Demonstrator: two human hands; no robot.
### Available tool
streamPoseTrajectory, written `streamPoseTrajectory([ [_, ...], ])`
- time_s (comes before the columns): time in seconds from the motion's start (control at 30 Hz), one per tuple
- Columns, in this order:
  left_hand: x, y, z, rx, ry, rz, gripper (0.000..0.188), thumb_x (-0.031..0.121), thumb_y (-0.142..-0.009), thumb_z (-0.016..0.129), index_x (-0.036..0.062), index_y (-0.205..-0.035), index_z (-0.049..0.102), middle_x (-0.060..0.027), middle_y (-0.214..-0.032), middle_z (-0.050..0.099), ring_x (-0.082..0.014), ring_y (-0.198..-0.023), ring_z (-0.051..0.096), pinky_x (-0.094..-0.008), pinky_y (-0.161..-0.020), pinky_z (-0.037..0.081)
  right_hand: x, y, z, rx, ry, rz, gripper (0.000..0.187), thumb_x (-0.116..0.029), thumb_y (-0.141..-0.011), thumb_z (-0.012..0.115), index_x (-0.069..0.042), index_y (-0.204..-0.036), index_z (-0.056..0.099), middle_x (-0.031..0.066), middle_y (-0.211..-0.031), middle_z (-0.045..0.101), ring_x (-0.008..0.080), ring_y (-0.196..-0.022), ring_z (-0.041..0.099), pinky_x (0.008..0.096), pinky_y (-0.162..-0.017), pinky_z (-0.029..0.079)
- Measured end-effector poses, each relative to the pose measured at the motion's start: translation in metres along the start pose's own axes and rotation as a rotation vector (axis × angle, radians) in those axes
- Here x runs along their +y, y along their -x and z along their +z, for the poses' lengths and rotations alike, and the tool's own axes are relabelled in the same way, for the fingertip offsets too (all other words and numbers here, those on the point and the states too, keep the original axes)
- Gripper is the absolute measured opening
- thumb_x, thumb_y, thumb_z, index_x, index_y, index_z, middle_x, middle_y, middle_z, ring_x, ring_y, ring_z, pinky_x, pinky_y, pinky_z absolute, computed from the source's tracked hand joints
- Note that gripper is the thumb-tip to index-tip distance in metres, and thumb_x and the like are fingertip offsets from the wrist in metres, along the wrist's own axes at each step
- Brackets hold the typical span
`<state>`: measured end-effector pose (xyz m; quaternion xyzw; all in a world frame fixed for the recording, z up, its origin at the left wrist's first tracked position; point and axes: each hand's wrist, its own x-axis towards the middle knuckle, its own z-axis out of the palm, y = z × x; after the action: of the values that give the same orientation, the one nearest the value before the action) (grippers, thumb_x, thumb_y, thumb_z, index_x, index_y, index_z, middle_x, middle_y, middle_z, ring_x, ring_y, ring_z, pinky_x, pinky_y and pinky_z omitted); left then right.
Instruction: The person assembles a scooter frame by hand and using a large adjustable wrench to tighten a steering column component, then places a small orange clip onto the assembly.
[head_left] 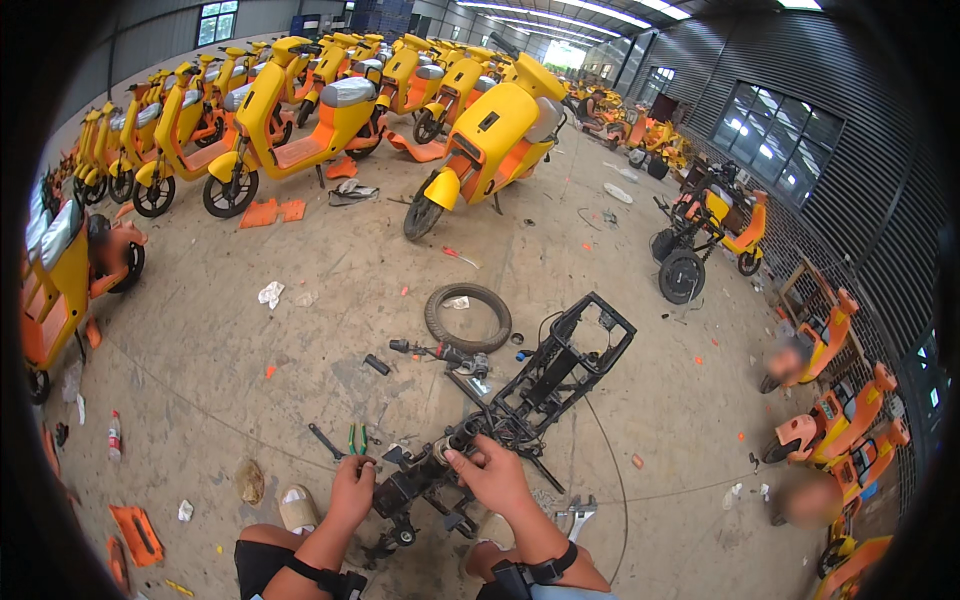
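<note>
A bare black scooter frame (548, 378) lies on the floor before me, its tube end between my knees. My right hand (490, 472) is closed at the rim of that tube, thumb and fingers against it. My left hand (352, 488) is held just left of the tube with its fingers pinched together; whatever may be between them is too small to make out. Just beyond the left hand lie green-handled pliers (353, 437) and a dark wrench (324, 440). A silver adjustable wrench (581, 516) rests on the floor to the right of my right forearm.
Past the frame are a cordless power tool (446, 354), a black cylinder (377, 364) and a loose tyre (432, 322). A yellow scooter (495, 135) stands ahead, with rows of others behind. Stripped scooters line the right wall. A bottle (114, 437) and orange panels (137, 535) lie left.
</note>
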<state>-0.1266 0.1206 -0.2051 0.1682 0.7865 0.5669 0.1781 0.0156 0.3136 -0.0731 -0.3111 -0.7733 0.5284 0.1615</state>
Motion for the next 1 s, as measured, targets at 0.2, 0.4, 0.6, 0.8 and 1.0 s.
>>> streamPoseTrajectory([
  [0.2,-0.002,0.0,-0.002,0.005,-0.002,0.006,0.02,0.016,-0.094,0.056,-0.0012,-0.101,0.064,-0.0161,-0.094,0.059,-0.027,-0.081,0.061,-0.0354,-0.075,0.049,-0.025,0.004,0.003,0.102,0.213,-0.037,0.048,-0.037,-0.085,0.078,0.005,-0.101,0.061,0.0037,-0.055,0.059,0.0069,-0.052,0.054,0.0265,-0.047,0.041],
  [0.4,0.011,0.002,0.001,0.008,-0.043,0.031,0.021,0.017,-0.094,0.056,-0.0015,-0.101,0.064,-0.016,-0.095,0.059,-0.0271,-0.083,0.061,-0.0361,-0.076,0.049,-0.004,0.003,0.0,0.048,0.121,-0.041,0.051,-0.037,-0.084,0.079,0.005,-0.105,0.059,0.0049,-0.055,0.06,0.0075,-0.051,0.055,0.0266,-0.048,0.041],
  [0.6,0.004,0.001,-0.001,-0.007,-0.018,0.005,0.022,0.017,-0.094,0.056,-0.0014,-0.101,0.064,-0.0161,-0.094,0.059,-0.0276,-0.083,0.061,-0.0367,-0.075,0.049,-0.01,-0.001,0.001,0.063,0.183,-0.01,0.05,-0.037,-0.085,0.078,0.004,-0.105,0.058,0.0044,-0.054,0.059,0.0089,-0.05,0.054,0.0267,-0.049,0.042],
  [0.8,0.008,0.001,-0.001,-0.024,-0.052,0.011,0.022,0.018,-0.096,0.055,-0.0011,-0.103,0.063,-0.0118,-0.09,0.061,-0.0213,-0.082,0.06,-0.0346,-0.075,0.048,-0.013,0.001,-0.004,0.048,0.275,-0.043,0.058,-0.044,-0.081,0.079,0.005,-0.104,0.06,0.0066,-0.056,0.058,0.0117,-0.05,0.054,0.0285,-0.049,0.043],
  [1.0,-0.007,-0.002,0.0,-0.024,-0.032,0.016,0.022,0.018,-0.098,0.054,-0.0014,-0.103,0.062,-0.0093,-0.087,0.063,-0.0181,-0.08,0.059,-0.0329,-0.074,0.048,-0.021,0.008,-0.002,0.112,0.266,-0.097,0.056,-0.043,-0.082,0.077,0.006,-0.105,0.059,0.0066,-0.056,0.057,0.012,-0.049,0.052,0.0294,-0.048,0.042],
])
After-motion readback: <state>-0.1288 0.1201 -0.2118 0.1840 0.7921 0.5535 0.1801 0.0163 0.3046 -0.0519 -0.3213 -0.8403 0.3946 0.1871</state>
